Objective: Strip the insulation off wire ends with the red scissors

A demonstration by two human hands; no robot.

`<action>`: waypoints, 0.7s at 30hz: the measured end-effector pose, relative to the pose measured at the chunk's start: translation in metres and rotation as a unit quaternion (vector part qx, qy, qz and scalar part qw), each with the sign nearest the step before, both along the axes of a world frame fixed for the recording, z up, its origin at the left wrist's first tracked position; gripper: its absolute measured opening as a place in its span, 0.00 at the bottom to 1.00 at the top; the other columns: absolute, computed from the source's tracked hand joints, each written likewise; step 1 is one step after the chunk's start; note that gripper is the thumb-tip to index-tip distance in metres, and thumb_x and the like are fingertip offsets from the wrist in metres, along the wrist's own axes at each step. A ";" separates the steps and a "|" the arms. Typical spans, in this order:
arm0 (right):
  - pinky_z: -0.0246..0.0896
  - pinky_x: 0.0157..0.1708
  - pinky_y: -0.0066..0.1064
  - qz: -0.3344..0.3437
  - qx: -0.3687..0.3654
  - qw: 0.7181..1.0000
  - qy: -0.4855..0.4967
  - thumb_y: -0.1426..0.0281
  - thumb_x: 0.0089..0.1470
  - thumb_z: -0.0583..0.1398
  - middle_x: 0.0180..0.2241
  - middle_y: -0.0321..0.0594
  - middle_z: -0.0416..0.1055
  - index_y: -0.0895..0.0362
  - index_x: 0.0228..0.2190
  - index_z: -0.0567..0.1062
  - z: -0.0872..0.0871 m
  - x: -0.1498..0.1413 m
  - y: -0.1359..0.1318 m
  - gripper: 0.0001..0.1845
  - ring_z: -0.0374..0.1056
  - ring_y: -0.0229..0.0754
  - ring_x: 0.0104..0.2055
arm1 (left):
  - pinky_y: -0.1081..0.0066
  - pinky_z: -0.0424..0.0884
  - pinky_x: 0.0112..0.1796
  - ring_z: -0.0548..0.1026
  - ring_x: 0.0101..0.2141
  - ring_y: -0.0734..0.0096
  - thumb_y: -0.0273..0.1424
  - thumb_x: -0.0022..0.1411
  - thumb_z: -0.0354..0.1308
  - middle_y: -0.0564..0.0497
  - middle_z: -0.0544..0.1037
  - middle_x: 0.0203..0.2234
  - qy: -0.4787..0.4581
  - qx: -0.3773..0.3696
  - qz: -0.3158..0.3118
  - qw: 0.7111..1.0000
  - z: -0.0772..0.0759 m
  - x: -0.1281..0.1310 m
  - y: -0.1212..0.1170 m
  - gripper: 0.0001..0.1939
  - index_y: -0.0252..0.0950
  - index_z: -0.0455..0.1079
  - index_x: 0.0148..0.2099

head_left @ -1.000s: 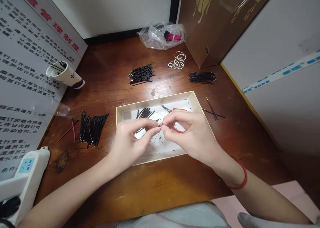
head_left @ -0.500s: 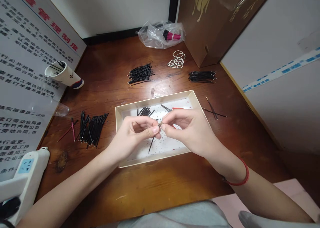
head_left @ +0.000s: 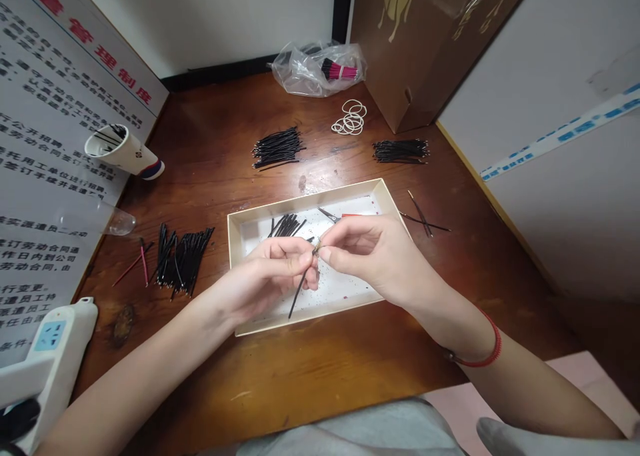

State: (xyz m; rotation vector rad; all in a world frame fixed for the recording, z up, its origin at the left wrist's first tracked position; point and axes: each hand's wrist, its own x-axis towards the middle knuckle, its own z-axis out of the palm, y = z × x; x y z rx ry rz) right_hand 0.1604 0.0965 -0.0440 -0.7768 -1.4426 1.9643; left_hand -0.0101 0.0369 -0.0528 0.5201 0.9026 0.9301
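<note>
Wood counter [head_left: 320, 376], cardboard tray [head_left: 300, 206] underneath: we pinch black wire [head_left: 302, 287] w/ L hand [head_left: 265, 276] & R hand [head_left: 373, 253] together, grip close to tip for steady control.

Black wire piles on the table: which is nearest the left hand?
The pile left of the white tray, closest to the left hand; the other two piles lie beyond the tray.

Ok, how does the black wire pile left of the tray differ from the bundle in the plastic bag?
The black wires lie bare on the wooden table, while the bundle sits inside a clear plastic bag. The pile looks all black; the bundle shows magenta along most of its length, with black at one end. The pile splays loosely, whereas the bundle is packed tight. Both are made of thin, straight wires.
</note>
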 end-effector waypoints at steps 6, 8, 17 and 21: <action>0.64 0.28 0.27 -0.061 0.105 0.989 -0.090 0.76 0.50 0.66 0.24 0.32 0.76 0.56 0.25 0.78 0.001 0.001 -0.002 0.04 0.70 0.34 0.28 | 0.78 0.70 0.30 0.75 0.26 0.76 0.27 0.52 0.70 0.54 0.81 0.24 0.320 0.172 0.086 0.928 0.011 0.001 -0.004 0.04 0.36 0.79 0.31; 0.63 0.29 0.28 -0.070 0.130 0.983 -0.108 0.74 0.51 0.65 0.25 0.32 0.76 0.56 0.26 0.79 0.000 0.001 -0.003 0.04 0.70 0.35 0.29 | 0.78 0.71 0.30 0.76 0.27 0.75 0.26 0.53 0.69 0.54 0.81 0.25 0.411 0.227 0.098 0.877 0.013 0.002 -0.007 0.03 0.36 0.78 0.31; 0.66 0.33 0.30 -0.070 0.159 0.979 -0.103 0.74 0.50 0.66 0.27 0.33 0.77 0.57 0.27 0.80 -0.001 -0.001 -0.007 0.01 0.70 0.35 0.31 | 0.77 0.71 0.26 0.77 0.22 0.75 0.24 0.58 0.64 0.53 0.83 0.24 0.596 0.400 0.110 0.687 0.010 0.002 -0.013 0.04 0.35 0.77 0.31; 0.66 0.32 0.28 -0.070 0.155 0.980 -0.099 0.74 0.51 0.65 0.28 0.33 0.78 0.57 0.28 0.80 -0.002 -0.001 -0.007 0.02 0.71 0.35 0.31 | 0.76 0.71 0.26 0.77 0.22 0.75 0.22 0.60 0.63 0.53 0.81 0.23 0.626 0.459 0.111 0.621 0.009 0.004 -0.014 0.04 0.34 0.76 0.32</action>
